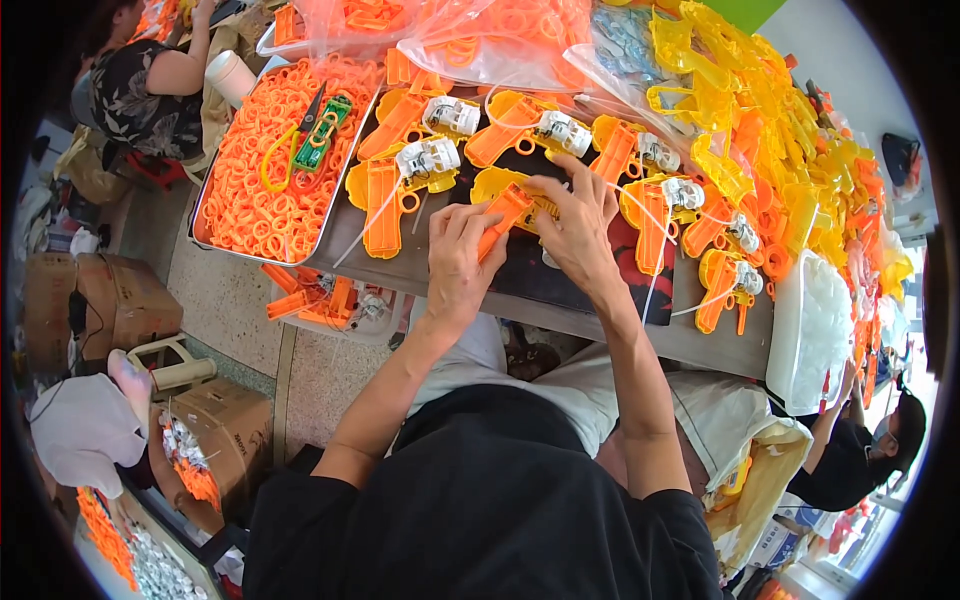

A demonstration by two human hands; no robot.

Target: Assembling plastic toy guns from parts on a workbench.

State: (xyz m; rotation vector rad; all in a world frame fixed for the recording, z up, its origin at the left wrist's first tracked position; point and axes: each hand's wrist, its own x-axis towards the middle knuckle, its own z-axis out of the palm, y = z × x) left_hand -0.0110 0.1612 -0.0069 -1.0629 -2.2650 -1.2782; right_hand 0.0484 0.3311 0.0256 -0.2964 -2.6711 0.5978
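My left hand (460, 262) is closed round the orange handle (508, 210) of a toy gun shell, holding it just above the table's near edge. The shell's yellow body (490, 184) shows beyond my fingers. My right hand (582, 228) has thumb and forefinger bent onto the right end of the same shell; what lies between these fingertips is hidden. Around my hands lie several orange and yellow toy gun halves, among them one with a white mechanism (428, 158) at the left and another (652, 225) at the right. Thin white cords trail from some of them.
A metal tray (322, 232) of orange rings stands left, with scissors (312, 108) and a green piece (322, 135) on top. Yellow shells (780, 130) heap up at the right, beside a white bin (795, 340). Other people sit nearby; cardboard boxes (130, 305) stand on the floor.
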